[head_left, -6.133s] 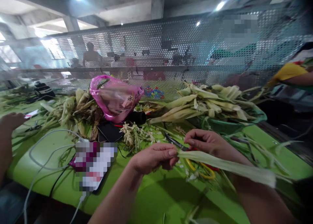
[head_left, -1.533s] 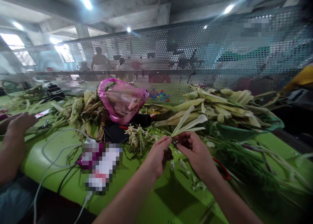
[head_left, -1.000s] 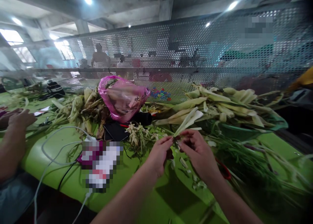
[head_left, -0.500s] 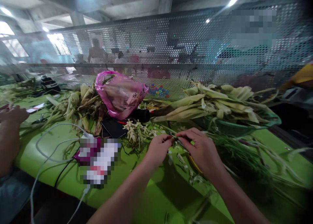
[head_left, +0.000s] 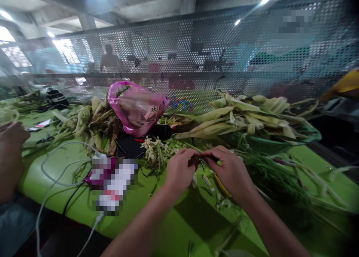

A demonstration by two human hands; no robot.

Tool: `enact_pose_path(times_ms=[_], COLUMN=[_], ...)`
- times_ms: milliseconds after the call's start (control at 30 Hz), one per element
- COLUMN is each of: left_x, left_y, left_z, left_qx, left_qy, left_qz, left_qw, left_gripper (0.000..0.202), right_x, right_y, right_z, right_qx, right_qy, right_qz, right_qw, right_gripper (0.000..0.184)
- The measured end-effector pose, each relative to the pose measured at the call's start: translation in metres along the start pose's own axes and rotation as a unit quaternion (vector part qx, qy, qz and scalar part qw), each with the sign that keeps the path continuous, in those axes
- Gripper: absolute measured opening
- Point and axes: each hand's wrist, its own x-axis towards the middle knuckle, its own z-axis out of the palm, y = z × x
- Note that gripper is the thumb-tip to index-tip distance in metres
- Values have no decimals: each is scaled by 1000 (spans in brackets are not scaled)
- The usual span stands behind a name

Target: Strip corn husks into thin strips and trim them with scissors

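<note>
My left hand [head_left: 181, 168] and my right hand [head_left: 230, 171] meet fingertip to fingertip over the green table [head_left: 157, 234]. Both are closed in a pinch, and whatever small thing lies between the fingers is mostly hidden. Below them, pale plant scraps [head_left: 206, 180] are scattered on the tabletop. A curved yellow thing [head_left: 223, 186] shows just beside my right hand, partly covered by it. To the left of my left hand lies a bunch of small, pale, dried-looking plant pieces [head_left: 153, 152].
Corn husks [head_left: 252, 115] heap over a green basket [head_left: 280, 144] at the right, with feathery green strands [head_left: 277, 186] in front. A pink plastic bag [head_left: 137, 107] stands at the back. Phone and cables [head_left: 116, 186] lie left; another person's hand [head_left: 12, 148] is at the far left.
My fingertips have drawn closer together, and the left hand has turned so its fingers cover more of the small thing. The other person's hand at the left has shifted slightly.
</note>
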Motion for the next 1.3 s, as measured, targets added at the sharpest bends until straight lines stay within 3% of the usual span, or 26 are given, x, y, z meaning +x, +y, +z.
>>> enact_pose_path(times_ms=[200, 267, 367, 467, 633, 767, 1000, 1133, 1300], left_x=[2, 4, 5, 7, 12, 13, 11, 12, 12], left_y=[-3, -5, -7, -7, -9, -14, -9, -4, -7], left_z=[1, 3, 4, 4, 1, 0, -1, -4, -4], left_qx=[-50, -111, -237, -310, -272, -252, -270, -322, -320], left_qy=[15, 17, -9, -21, -5, -22, -105, -107, -108], left_qz=[28, -11, -109, -142, -136, -136, -155, -174, -174], left_qw=[998, 994, 965, 940, 952, 958, 945, 924, 925], left_gripper=[11, 3, 15, 22, 21, 23, 22, 29, 30], right_x=[1, 0, 0, 0, 2, 1, 0, 2, 2], right_y=[-2, -1, 2, 4, 1, 0, 1, 4, 3], right_z=[1, 2, 5, 7, 2, -1, 2, 1, 1], right_qx=[27, 32, 41, 85, 263, 325, 307, 271, 248], right_qy=[-10, -9, -5, 0, -43, -47, -6, 21, 42], right_qz=[1, 4, 14, 54, 143, 171, 166, 164, 148], right_qw=[1000, 999, 999, 995, 953, 929, 937, 948, 957], right_gripper=[17, 17, 15, 14, 25, 30, 30, 27, 25])
